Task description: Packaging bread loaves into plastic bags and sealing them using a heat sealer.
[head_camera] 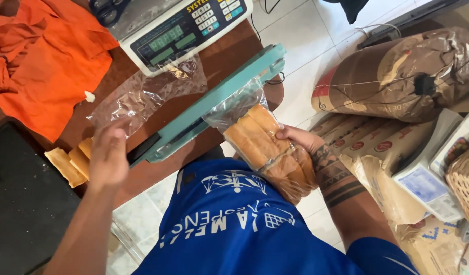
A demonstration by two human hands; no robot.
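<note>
Both hands worked at a brown table (pixel 229 56): the left hand (pixel 108 159) hovered with loose, unclenched fingers just above the near end of a green heat sealer (pixel 209 102), while the right hand (pixel 299 140) gripped a clear bag of bread sticks (pixel 267 147) whose open neck lay in the sealer. Loose bread pieces (pixel 71 163) sat beside the left hand; farther off lay empty plastic bags (pixel 142 94), an orange cloth (pixel 46 66) and a digital scale (pixel 183 28).

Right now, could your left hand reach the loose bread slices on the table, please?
Probably yes: the left hand hovers open right beside the bread slices, with nothing between them.
</note>
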